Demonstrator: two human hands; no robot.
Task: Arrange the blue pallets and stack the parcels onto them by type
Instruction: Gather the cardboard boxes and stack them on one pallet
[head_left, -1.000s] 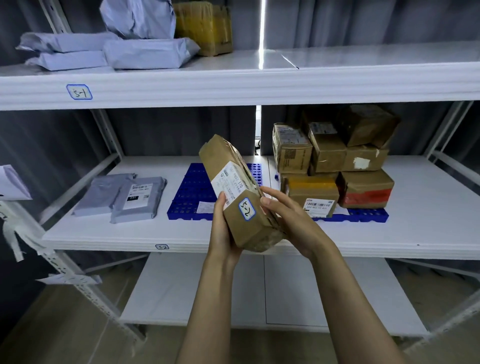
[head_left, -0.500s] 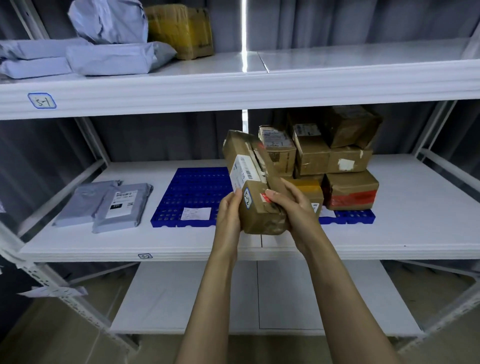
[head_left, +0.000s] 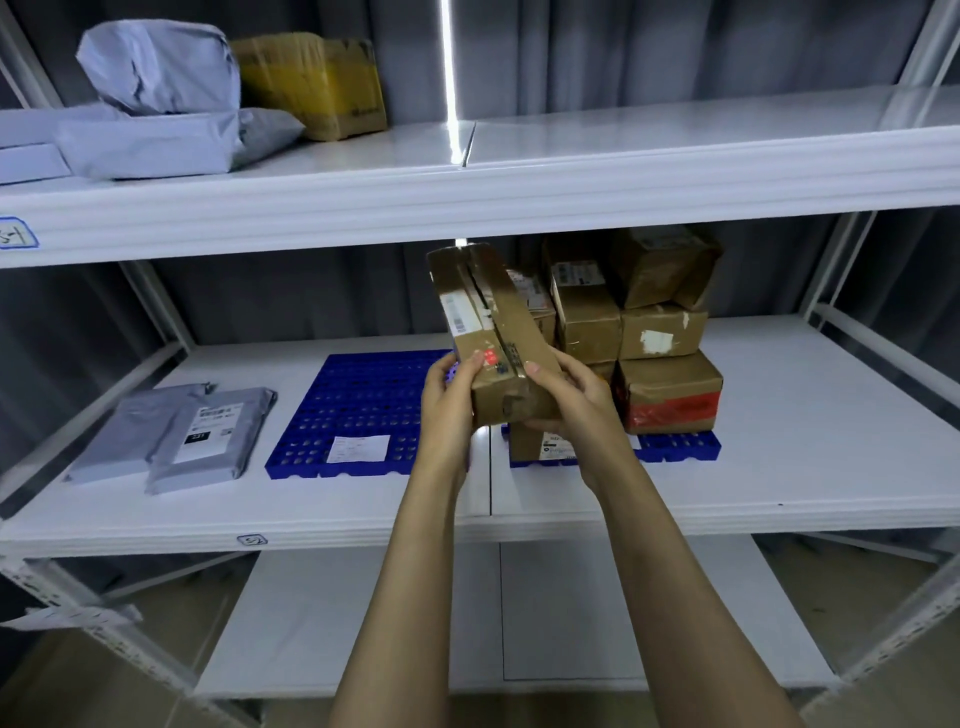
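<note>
**Both grips clasping a brown parcel before the middle shelf**

At the centre of the frame, the left grip (head_left: 447, 402) and the right grip (head_left: 579, 400) are clasping the lower end of a brown cardboard parcel (head_left: 491, 317), which is leaning with its top toward the upper left. Behind it, on the middle shelf (head_left: 363, 525), a blue pallet (head_left: 353, 395) is lying with a white slip (head_left: 358, 448) on its near edge. Right of centre, a second blue pallet (head_left: 675, 447) is carrying a stack of brown boxes (head_left: 667, 387). Two grey mailers (head_left: 197, 436) are lying overlapped at centre left. In the upper left, more grey mailers (head_left: 156, 104) and a yellow-taped box (head_left: 322, 83) are sitting on the top shelf (head_left: 623, 171).
</note>
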